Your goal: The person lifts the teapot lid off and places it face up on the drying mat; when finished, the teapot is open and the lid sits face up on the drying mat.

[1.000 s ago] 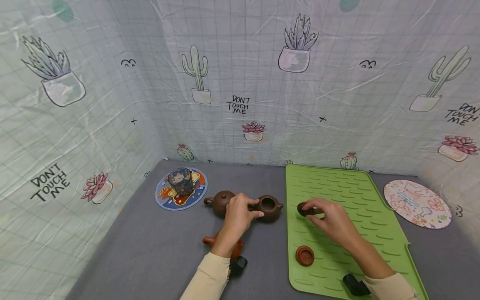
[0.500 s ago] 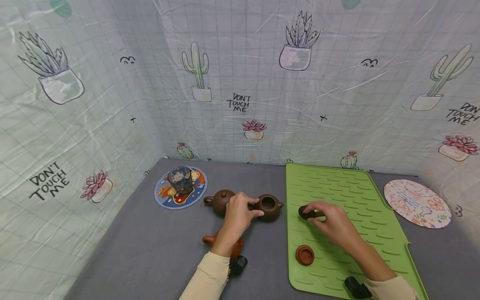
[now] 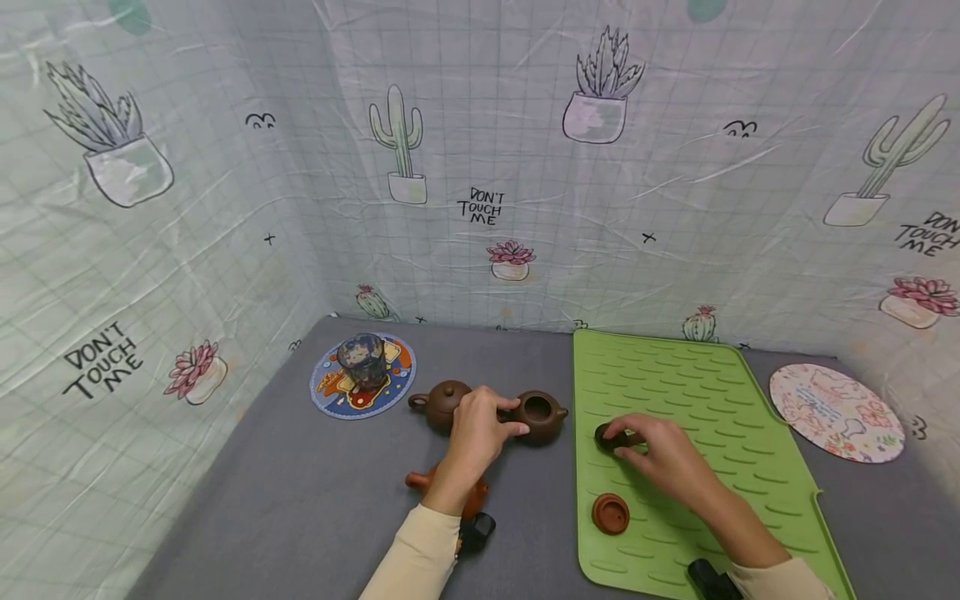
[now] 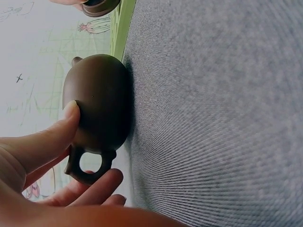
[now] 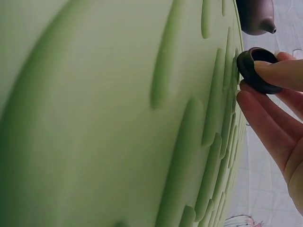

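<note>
My left hand [image 3: 476, 429] holds a dark brown teapot [image 3: 538, 418], whose round mouth is uncovered. In the left wrist view the thumb presses on the pot's body [image 4: 97, 99] while the other fingers lie about its handle [image 4: 87, 165]. Over the left part of the green mat, my right hand [image 3: 660, 454] pinches a small dark brown lid [image 5: 258, 71] between thumb and fingers. The lid is tilted, with its hollow side showing and its edge right at the mat's surface. An orange-brown lid [image 3: 611, 514] lies on the mat nearer to me.
Another dark brown teapot [image 3: 442, 407], lidded, stands left of my left hand. An orange-brown teapot [image 3: 476, 497] is partly hidden under my left forearm. A dark glass [image 3: 362, 361] stands on a blue patterned coaster [image 3: 326, 400]. The green mat [image 3: 645, 358] and a pink patterned coaster [image 3: 836, 412] lie rightward.
My right hand has moved slightly toward me and down with the dark lid, closer to the mat. My left hand and the teapot have stayed in place.
</note>
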The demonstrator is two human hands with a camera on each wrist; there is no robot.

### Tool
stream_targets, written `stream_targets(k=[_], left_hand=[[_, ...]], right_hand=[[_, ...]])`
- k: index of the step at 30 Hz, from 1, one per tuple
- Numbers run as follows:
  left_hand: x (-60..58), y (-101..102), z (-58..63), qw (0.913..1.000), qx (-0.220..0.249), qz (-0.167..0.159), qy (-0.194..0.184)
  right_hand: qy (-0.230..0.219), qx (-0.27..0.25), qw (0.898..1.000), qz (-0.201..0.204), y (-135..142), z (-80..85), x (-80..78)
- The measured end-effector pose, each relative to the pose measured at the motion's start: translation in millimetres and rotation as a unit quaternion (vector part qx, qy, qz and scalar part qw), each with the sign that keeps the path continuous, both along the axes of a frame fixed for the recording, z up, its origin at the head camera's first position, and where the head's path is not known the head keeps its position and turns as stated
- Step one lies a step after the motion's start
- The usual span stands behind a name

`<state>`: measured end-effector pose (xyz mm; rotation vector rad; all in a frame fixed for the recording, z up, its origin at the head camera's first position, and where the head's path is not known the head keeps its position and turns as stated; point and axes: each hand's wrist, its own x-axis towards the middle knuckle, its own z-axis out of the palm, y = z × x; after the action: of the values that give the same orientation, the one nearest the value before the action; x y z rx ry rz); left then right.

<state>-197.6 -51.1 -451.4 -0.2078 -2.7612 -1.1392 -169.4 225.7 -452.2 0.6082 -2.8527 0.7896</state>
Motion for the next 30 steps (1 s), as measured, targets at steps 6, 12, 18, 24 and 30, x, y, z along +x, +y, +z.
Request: stream_targets(k=[6,12,18,24,30], left_hand=[[3.7,-1.2,-3.3,1.0000,-0.002,0.007,0.005],[4.4,-1.8,-2.2,1.0000,0.000,0.006,-0.007],[2.7,-1.3,-1.3,1.0000,-0.003,0.002,-0.007],[2.3,-0.4,1.3,0.9999,-0.001,0.001,-0.011],[1.2,-0.2,2.0,0.9999,-0.003,-0.002,-0.015]], right_hand=[[-0.018,0.018,1.000,0.002,-2.8,1.3,-1.5],[-0.025,0.031,0.999,-0.008,-5.8,3.5,-1.3],[-0.010,0.053,0.998,-0.017,-6.6,4.0,-1.0],[0.003,0.047,0.999,-0.017,-5.9,3.8,-1.9],[0.009,0.039,0.999,-0.018,-4.5,3.0,-2.8]])
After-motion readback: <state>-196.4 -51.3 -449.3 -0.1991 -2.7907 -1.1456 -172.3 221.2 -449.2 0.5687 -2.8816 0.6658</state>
